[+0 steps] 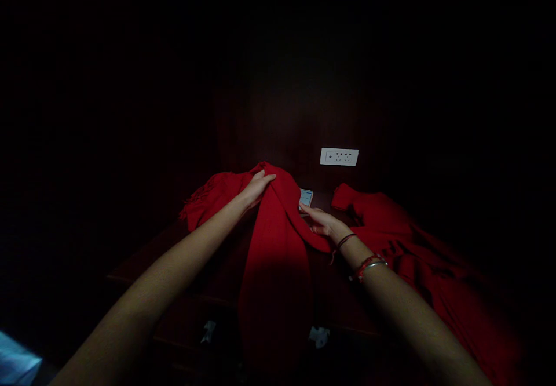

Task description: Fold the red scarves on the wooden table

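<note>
I expect the red cloth point(275, 241) to be soft and light, best held toward the desk's point(221, 267) back edge, where my left hand point(255, 191) pinches it; my right hand's point(324, 222) grip I cannot tell

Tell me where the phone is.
The phone is just right of centre in the head view, beside the held red cloth, beyond the right hand and below-left of the white socket.
</note>
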A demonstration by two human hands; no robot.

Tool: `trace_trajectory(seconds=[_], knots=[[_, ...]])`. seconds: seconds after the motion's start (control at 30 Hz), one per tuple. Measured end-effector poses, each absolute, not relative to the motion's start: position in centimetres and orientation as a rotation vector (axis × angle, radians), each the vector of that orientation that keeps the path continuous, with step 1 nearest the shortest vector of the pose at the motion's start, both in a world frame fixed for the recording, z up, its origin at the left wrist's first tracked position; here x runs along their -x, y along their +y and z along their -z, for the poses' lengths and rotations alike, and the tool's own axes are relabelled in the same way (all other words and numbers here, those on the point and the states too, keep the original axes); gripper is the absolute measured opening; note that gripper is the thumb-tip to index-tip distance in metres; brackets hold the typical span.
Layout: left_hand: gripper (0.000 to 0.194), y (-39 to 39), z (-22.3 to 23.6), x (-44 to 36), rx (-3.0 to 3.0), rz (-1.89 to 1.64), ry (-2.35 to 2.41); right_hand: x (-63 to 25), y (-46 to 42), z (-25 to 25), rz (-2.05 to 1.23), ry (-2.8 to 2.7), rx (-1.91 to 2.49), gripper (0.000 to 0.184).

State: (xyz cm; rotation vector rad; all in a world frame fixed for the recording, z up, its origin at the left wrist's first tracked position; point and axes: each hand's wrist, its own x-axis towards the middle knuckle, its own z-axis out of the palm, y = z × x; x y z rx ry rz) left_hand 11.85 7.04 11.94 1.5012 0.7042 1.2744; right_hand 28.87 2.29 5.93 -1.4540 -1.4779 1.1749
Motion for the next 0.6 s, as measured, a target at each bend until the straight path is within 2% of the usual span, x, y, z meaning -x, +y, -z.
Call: trace_trajectory(seconds=[0.1, 0.23, 0.6], knots=[[0.026, 5.9, -15.0, -12.5, -1.394, -1.248, 0.455, -29.7, 2.7, -7.2, -1.294, -1.258, 1.179, 0.026], [0.026, 4.7, -16.8, -13.2, -1.359, -1.187, 0.378, -30.7, 3.0, -10.0, -1.359, -1.02, 0.78, 0.012], [0.025, 7.4, -15.1, -14.4, -1.477, -1.249, 0.496, -32.2, 3.4, -15.9, -1.068, -0.853, 1.061, 0.009]])
